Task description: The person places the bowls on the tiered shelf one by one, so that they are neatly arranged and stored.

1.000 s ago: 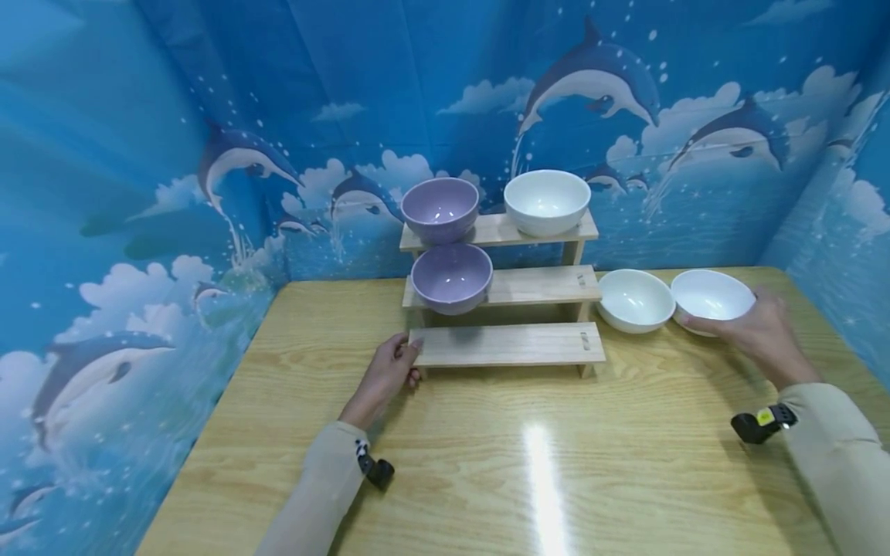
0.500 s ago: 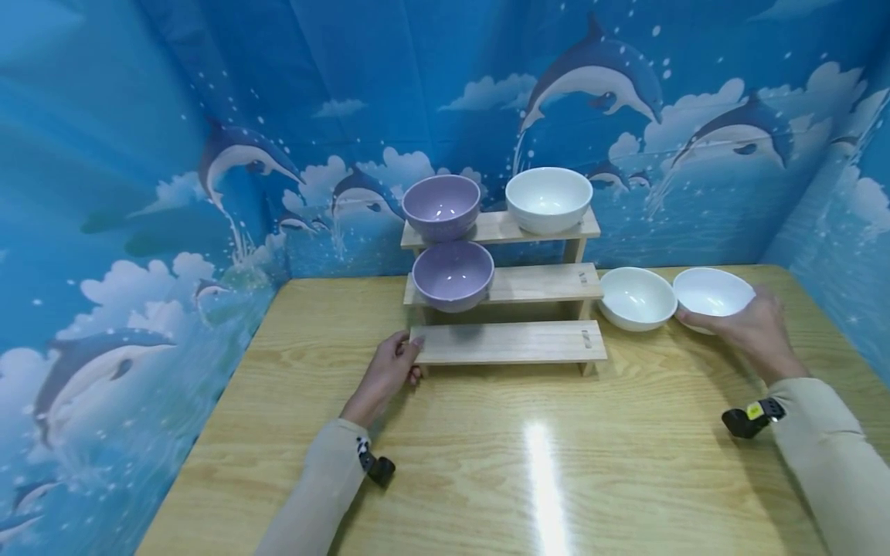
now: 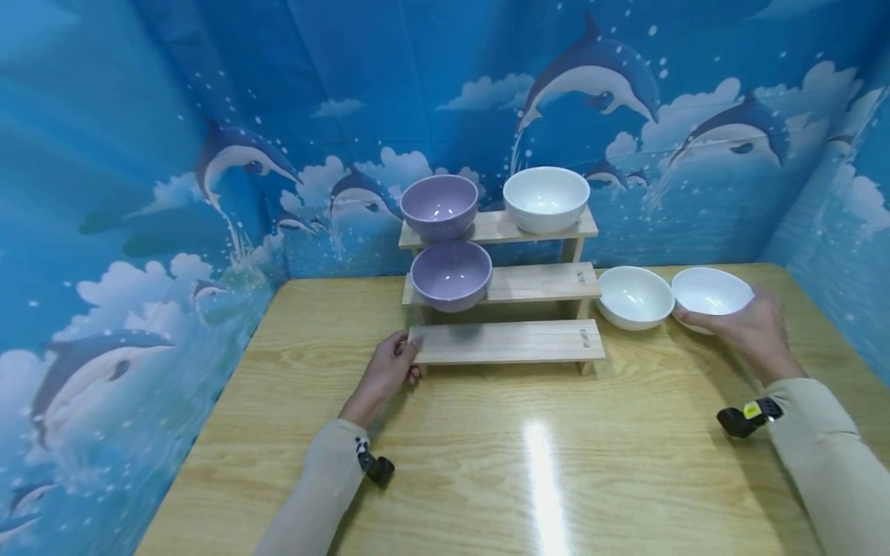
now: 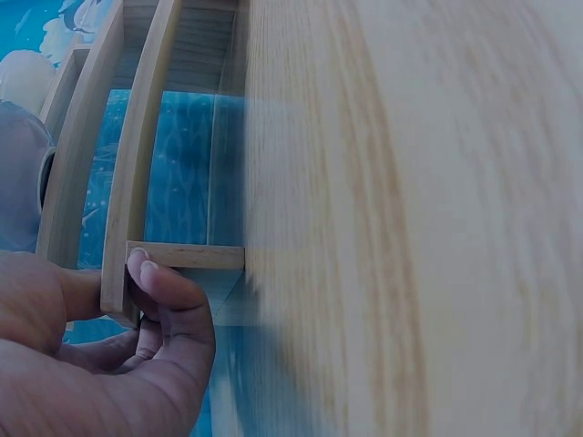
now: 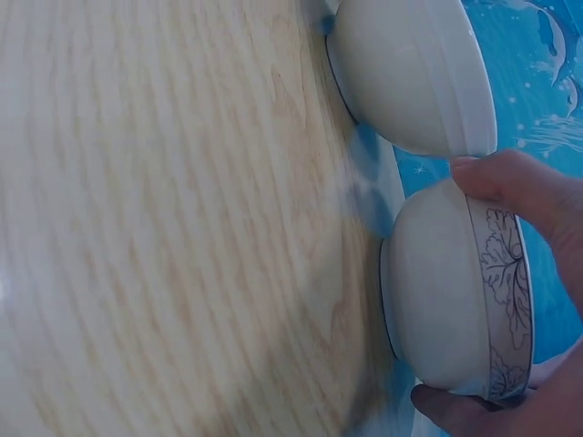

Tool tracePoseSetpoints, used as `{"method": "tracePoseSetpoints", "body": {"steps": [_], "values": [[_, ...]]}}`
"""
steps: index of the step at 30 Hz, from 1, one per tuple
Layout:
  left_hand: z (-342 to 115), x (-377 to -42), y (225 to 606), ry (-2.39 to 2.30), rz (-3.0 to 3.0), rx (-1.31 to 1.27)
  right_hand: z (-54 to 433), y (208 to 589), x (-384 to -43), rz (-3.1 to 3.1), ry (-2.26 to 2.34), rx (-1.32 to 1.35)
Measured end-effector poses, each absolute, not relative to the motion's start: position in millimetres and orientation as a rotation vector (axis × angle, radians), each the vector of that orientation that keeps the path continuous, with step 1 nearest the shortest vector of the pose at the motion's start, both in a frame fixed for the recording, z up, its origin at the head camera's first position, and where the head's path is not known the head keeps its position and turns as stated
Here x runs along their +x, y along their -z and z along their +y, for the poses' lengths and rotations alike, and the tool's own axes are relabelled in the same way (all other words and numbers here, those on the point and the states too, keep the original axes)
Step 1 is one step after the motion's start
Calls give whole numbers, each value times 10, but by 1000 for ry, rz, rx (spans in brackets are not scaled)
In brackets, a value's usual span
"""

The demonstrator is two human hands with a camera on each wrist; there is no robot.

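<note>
In the head view, the left hand (image 3: 385, 371) grips a wooden stand (image 3: 511, 344) at the left end of its lowest step. The top step carries one purple bowl (image 3: 440, 210) and one white bowl (image 3: 546, 202); a second purple bowl (image 3: 452, 279) is on the middle step. Right of the stand, at the counter (image 3: 445, 448), are the plain bowl (image 3: 636, 300) and, just beside it, the patterned bowl (image 3: 711, 292), held by the right hand (image 3: 754, 332).

In the left wrist view, the fingers (image 4: 187, 314) are narrow around the board's end.

In the right wrist view, the thumb (image 5: 506, 185) and fingertips (image 5: 446, 408) hold the patterned bowl from opposite sides.
</note>
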State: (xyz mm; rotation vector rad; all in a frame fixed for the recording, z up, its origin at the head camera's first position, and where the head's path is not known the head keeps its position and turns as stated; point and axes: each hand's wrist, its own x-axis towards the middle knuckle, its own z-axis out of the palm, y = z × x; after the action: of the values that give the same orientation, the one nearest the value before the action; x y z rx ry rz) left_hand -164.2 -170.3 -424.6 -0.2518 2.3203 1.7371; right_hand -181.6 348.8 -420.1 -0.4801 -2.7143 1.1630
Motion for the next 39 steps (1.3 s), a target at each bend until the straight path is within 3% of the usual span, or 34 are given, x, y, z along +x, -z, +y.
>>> {"method": "tracePoseSetpoints", "body": {"steps": [19, 39], "values": [[-1705, -1661, 4245, -1728, 2317, -270, 3465, 3990, -1708, -2556, -1277, -559], [-1718, -1640, 4255, -1732, 2317, -231, 3142, 3688, -1579, -2532, -1308, -470]]}}
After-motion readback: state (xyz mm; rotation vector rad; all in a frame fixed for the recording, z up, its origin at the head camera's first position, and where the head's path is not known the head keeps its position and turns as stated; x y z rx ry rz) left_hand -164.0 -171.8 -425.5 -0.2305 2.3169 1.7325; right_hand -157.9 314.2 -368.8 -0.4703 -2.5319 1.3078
